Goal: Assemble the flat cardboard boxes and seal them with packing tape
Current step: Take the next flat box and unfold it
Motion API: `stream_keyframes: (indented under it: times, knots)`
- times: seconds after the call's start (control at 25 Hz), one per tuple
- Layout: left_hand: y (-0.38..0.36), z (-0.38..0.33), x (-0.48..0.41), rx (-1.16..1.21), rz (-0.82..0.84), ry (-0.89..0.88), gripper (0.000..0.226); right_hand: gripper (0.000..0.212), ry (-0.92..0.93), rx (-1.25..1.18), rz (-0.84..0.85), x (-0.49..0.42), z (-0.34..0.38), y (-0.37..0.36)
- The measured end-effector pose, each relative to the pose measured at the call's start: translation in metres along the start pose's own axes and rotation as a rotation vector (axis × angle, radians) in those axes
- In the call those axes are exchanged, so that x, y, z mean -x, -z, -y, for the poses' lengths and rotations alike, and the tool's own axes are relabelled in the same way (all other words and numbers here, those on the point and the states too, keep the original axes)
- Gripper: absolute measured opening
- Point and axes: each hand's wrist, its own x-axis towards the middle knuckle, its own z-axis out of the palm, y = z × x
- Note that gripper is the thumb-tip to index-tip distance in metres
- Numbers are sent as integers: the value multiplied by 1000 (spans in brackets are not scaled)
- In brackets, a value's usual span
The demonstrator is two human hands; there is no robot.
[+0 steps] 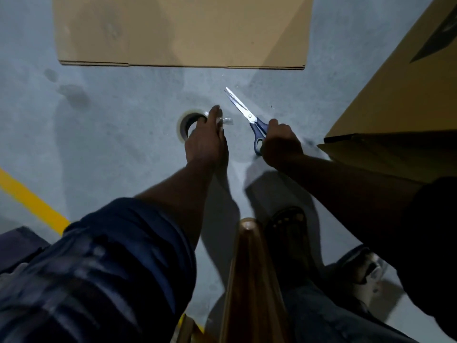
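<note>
A rough, mottled grey concrete floor point(111, 144) was crossed at the lower left of the frame by a painted yellow line point(32, 201). Across the top of the frame a flattened cardboard box point(183, 30) was laid, of smooth tan board, with layered edges shown along its lower side. At the right edge an assembled cardboard box point(395, 95) was stood; whether anything was inside could not be told. Near the centre a roll of packing tape point(184, 125), a pale ring with a dark core, was laid on the floor and was gripped at its right rim by the left hand point(206, 139), with fingers curled over it. A crinkled clear tape end point(227, 121) was seen just beside the fingertips. Just to the right, scissors point(247, 115) with bright steel blades brought together and blue plastic handles were held by the right hand point(282, 144), which was curled round the handles. The tips were pointed to the upper left.
</note>
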Motion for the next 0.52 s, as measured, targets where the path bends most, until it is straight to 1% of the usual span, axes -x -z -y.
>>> stream_keyframes:
  times: [0.04,0.08,0.12,0.16,0.2,0.24,0.28,0.36,0.4,0.48,0.52]
  knots:
    - [1,1,-1,0,28,6,58,43,52,-47,-67,7,3,4]
    - [2,1,-4,12,52,28,62,46,91,-76,-68,14,3,6]
    - [5,-3,-5,13,62,42,66,39,154,-82,-166,16,2,5]
    - [9,-7,-5,19,74,64,71,29,175,-96,-96,15,2,14]
    - [13,-12,-3,26,79,84,75,21,159,-69,15,15,2,24]
    - [20,-18,1,39,81,109,78,19,132,-59,158,18,1,34]
    - [27,-24,6,54,49,127,79,22,127,-92,205,19,-4,41]
    - [43,-36,18,128,-49,163,77,29,150,-211,161,32,-12,66]
    - [52,-43,27,177,-82,169,75,30,168,-232,134,46,-13,85]
    - [73,-75,54,309,-129,99,69,35,237,-214,125,77,-20,127]
    - [83,-95,70,414,-147,32,61,38,276,-205,123,94,-23,148]
